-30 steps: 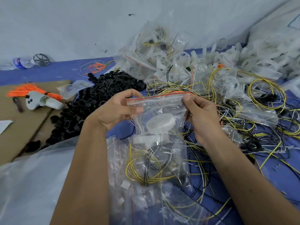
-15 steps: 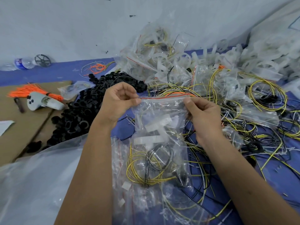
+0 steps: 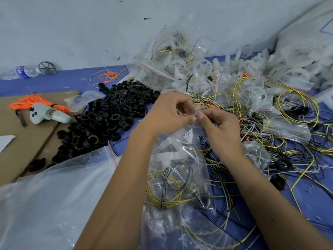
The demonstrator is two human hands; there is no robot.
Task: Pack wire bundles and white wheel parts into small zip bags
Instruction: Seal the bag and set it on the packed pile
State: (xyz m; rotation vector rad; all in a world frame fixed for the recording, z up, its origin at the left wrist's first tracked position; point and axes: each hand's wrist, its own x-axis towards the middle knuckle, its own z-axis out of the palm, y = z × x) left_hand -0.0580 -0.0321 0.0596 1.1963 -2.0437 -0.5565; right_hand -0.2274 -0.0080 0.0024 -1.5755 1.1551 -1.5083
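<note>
Both hands hold one small clear zip bag (image 3: 177, 141) at its red-lined top edge, over the blue floor mat. My left hand (image 3: 166, 114) pinches the strip from the left and my right hand (image 3: 219, 126) pinches it from the right, thumbs almost touching. The bag hangs crumpled below the hands, with a pale white part faintly visible inside. Beneath it lies another bag holding a yellow and black wire bundle (image 3: 171, 184). Loose yellow wire coils (image 3: 297, 107) spread to the right. White wheel parts (image 3: 281, 69) are heaped at the back right.
A pile of black rings (image 3: 106, 116) lies left of the hands. A white controller (image 3: 48, 115) and orange ties (image 3: 37, 102) rest on cardboard (image 3: 21, 139) at the left. A big clear plastic sheet (image 3: 50, 201) covers the near left. Filled bags (image 3: 173, 69) pile up against the wall.
My hands have come together along the bag's top edge, from wide apart to nearly touching. The bag now hangs crumpled rather than stretched flat.
</note>
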